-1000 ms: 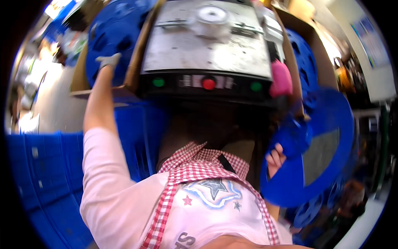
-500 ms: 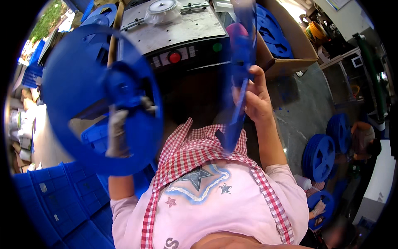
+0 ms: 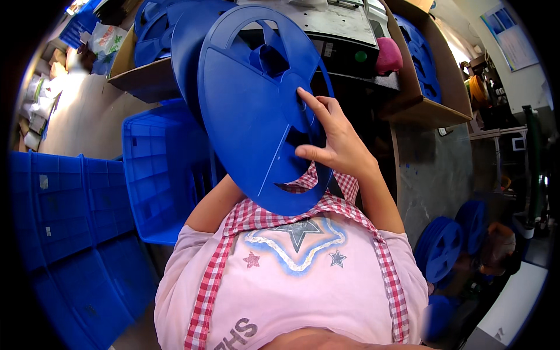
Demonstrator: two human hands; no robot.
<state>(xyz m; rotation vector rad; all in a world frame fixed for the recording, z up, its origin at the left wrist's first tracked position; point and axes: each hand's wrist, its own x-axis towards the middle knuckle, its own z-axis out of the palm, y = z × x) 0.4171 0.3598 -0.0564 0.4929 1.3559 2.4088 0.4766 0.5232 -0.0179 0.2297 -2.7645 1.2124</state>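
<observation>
1. the right hand (image 3: 344, 140), bare, is at the near face of a large round blue plastic reel disc with cut-out windows (image 3: 239, 111); the forefinger reaches to its centre and the thumb stands wide apart from it.
2. the left hand is hidden behind the blue plastic, so i cannot tell how its fingers stand; only the left forearm (image 3: 213, 204) shows.
3. the disc is tilted in front of the person's chest, its lower edge before the red-and-white checked apron (image 3: 248, 224); a second blue plastic disc (image 3: 185, 64) shows behind its left edge.
4. beyond is a machine with a pale, flat metal top (image 3: 344, 23), a dark front panel and a round green button (image 3: 361, 56); a bright pink lump (image 3: 389, 55) is beside it.
5. brown cardboard boxes flank the machine, the right one (image 3: 446, 114) holding blue reel parts (image 3: 417, 58).
6. an open blue plastic crate (image 3: 154, 192) is at the left, near ribbed blue plastic crates (image 3: 58, 204).
7. at the right, a smooth grey floor (image 3: 431, 163) stretches toward stacked blue reels (image 3: 438, 248); a poster (image 3: 510, 38) hangs on the pale wall (image 3: 539, 87).
</observation>
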